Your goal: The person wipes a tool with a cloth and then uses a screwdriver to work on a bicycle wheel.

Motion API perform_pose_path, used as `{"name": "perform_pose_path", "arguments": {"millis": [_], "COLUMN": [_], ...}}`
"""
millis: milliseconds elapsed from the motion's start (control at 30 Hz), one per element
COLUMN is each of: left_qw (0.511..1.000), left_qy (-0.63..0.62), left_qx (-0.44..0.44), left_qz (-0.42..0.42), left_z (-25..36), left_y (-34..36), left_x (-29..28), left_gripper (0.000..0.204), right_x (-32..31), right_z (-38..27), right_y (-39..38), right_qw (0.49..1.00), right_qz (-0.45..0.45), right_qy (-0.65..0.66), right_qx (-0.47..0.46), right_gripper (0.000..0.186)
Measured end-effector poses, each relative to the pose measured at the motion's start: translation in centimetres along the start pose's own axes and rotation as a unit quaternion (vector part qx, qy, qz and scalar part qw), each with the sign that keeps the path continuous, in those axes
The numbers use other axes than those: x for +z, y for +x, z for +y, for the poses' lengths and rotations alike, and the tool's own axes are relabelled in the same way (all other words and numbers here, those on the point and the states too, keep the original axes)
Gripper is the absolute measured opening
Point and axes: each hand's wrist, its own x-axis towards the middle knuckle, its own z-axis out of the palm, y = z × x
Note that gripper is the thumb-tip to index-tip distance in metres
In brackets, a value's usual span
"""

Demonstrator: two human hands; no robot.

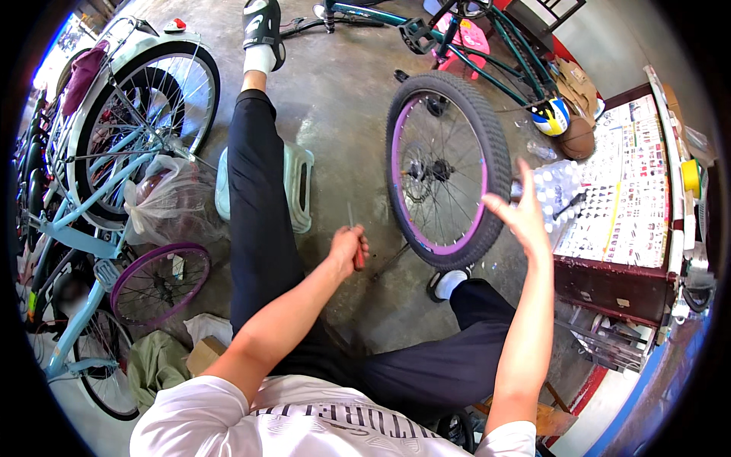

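Note:
My left hand (349,247) is closed around a screwdriver (359,260) with a red handle, its thin metal shaft pointing up and away from me. In front of me to the right stands a bicycle wheel (487,129) with a purple rim, a knobby black tyre, and a brake disc at its hub. My right hand (525,217) is at the wheel's right side with fingers spread. The thumb reaches the tyre's edge, though whether it touches I cannot tell. The wheel stands upright, tilted slightly, between my left hand and my right.
A pale green plastic stool (299,190) is beside my left leg. Light blue bicycles (91,236) and a bare purple rim (199,286) crowd the left. A dark green bicycle frame (487,68) lies at the far right, near a basketball (576,139). A wooden cabinet (609,286) stands at the right.

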Motion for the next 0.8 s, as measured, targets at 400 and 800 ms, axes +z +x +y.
{"name": "perform_pose_path", "arguments": {"millis": [400, 800], "left_qw": [0.995, 0.973], "left_qy": [0.08, 0.204], "left_qx": [0.048, 0.097], "left_qz": [0.025, 0.041], "left_z": [0.0, 0.6], "left_y": [-4.8, -5.3], "left_x": [-2.2, -2.0], "left_gripper": [0.023, 0.04], "right_x": [4.4, 1.0], "right_z": [-4.0, -2.5], "right_y": [-0.2, 2.0], "right_qw": [0.98, 0.97], "right_qz": [0.131, 0.12], "right_qy": [-0.15, -0.151], "right_qx": [-0.025, -0.149], "right_gripper": [0.055, 0.071]}}
